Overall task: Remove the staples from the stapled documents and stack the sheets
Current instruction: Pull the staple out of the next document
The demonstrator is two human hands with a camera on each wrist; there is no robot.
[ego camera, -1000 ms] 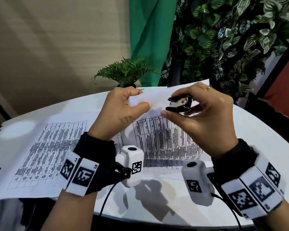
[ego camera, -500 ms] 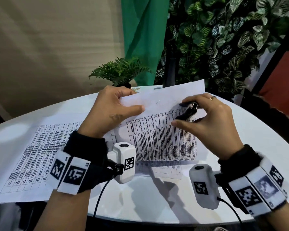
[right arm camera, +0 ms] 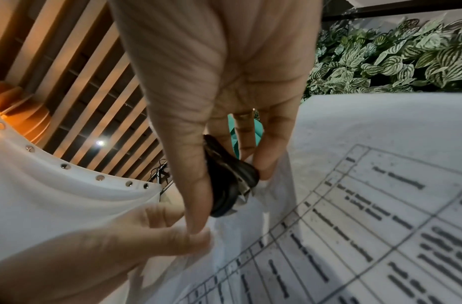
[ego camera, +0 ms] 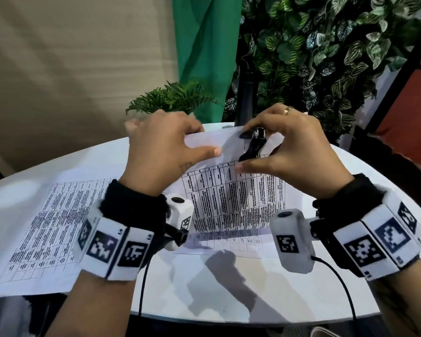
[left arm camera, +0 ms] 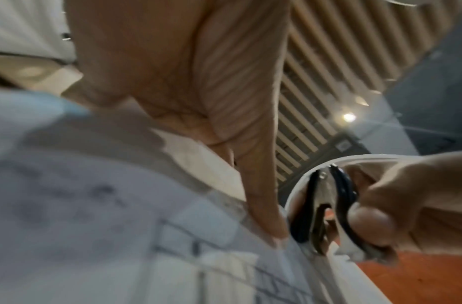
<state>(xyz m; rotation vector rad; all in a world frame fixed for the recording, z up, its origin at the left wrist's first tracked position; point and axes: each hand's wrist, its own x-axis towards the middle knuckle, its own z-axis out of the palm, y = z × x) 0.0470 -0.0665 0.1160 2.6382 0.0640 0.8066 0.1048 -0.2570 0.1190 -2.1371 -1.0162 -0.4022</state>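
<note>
A printed document [ego camera: 233, 198] is held tilted up off the white round table [ego camera: 253, 295]. My left hand [ego camera: 199, 147] pinches its top edge, thumb on the front. My right hand [ego camera: 250, 152] grips a black and metal staple remover [ego camera: 253, 144], held upright against the top of the page, just right of my left thumb. The left wrist view shows the staple remover [left arm camera: 325, 211] close to my left thumb [left arm camera: 263, 205] on the document [left arm camera: 120, 226]. In the right wrist view the staple remover [right arm camera: 229, 183] touches the document [right arm camera: 354, 205]. No staple is discernible.
Another printed sheet [ego camera: 46, 227] lies flat on the left of the table, overhanging its front edge. A small potted fern [ego camera: 170, 98] stands at the table's back edge. A green curtain [ego camera: 204, 45] and a leafy wall [ego camera: 326, 45] rise behind.
The staple remover has turned from lying level to standing upright and now sits at the page's top edge. My left hand has kept its pinch on the top edge.
</note>
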